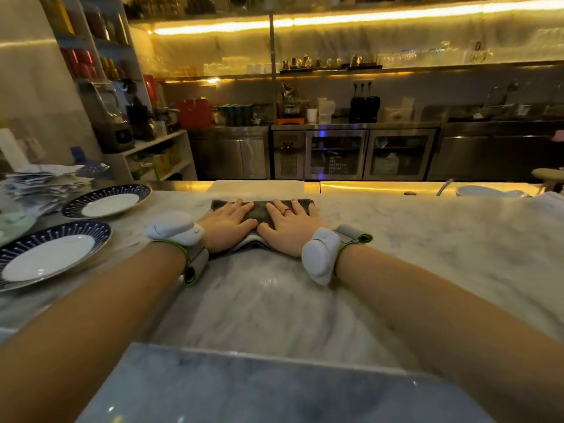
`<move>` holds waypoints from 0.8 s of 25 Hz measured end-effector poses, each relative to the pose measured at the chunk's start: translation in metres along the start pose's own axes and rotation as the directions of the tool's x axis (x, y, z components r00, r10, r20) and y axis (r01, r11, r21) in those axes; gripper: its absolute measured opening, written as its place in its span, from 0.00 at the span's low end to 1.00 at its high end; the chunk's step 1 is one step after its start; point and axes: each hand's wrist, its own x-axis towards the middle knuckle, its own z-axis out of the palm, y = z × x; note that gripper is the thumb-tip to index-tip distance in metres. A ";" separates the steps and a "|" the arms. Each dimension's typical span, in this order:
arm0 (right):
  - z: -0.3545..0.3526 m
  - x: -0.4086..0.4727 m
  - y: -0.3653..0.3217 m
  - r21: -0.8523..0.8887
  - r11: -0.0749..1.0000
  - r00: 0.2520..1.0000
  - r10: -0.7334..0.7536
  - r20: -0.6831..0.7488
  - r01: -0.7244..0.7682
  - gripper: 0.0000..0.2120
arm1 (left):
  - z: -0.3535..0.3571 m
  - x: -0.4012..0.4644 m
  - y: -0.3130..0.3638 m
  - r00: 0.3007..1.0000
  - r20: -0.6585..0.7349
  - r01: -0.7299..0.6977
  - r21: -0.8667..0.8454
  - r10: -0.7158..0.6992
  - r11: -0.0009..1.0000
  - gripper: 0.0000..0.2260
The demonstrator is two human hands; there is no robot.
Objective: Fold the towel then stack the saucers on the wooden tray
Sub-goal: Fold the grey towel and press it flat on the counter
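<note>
- Towel (262, 206): dark grey, folded to a compact rectangle, lying flat on the marble table (427, 239) toward its far edge, about midway along it. A paler layer shows at the near fold.
- Left hand (227, 224): flat, fingers spread, palm down on the towel's left half. Grasping nothing.
- Right hand (290, 227): likewise flat and released, on the right half, thumbs nearly touching. Likely pressing the fold so it holds its crease.
- Saucers: two, blue-rimmed, near the table's left edge; near one (52, 254), far one (106, 201). Apart, not stacked.
- Wooden tray: not identifiable in view.
- Judgement: fold step about finished; stacking not begun. The saucers sit left, so the left hand has the shorter reach.
</note>
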 end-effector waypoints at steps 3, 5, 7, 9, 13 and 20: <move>0.007 -0.044 -0.003 -0.012 1.000 1.000 -0.013 -0.029 0.013 0.32 | 0.009 -0.041 0.013 1.000 0.004 -0.024 0.031 0.023 0.999 0.27; 0.007 -0.070 0.000 -0.020 1.000 1.000 -0.017 -0.022 0.016 0.31 | 0.016 -0.062 0.023 0.999 0.001 -0.054 0.027 0.054 0.998 0.27; 0.005 -0.092 0.004 -0.029 1.000 1.000 -0.002 -0.005 0.002 0.31 | 0.020 -0.078 0.034 0.997 0.005 -0.080 0.020 0.080 0.997 0.27; 0.003 -0.114 0.005 -0.038 0.999 1.000 0.004 0.005 -0.004 0.31 | 0.021 -0.094 0.045 0.993 0.032 -0.112 0.014 0.112 0.994 0.27; 0.005 -0.145 0.014 -0.066 0.998 1.000 0.009 -0.013 -0.010 0.32 | 0.025 -0.114 0.060 0.985 0.064 -0.164 0.008 0.163 0.986 0.28; 0.008 -0.132 0.031 -0.021 0.999 0.999 0.031 0.020 -0.031 0.35 | 0.027 -0.100 0.065 0.977 0.069 -0.203 0.048 0.199 0.978 0.28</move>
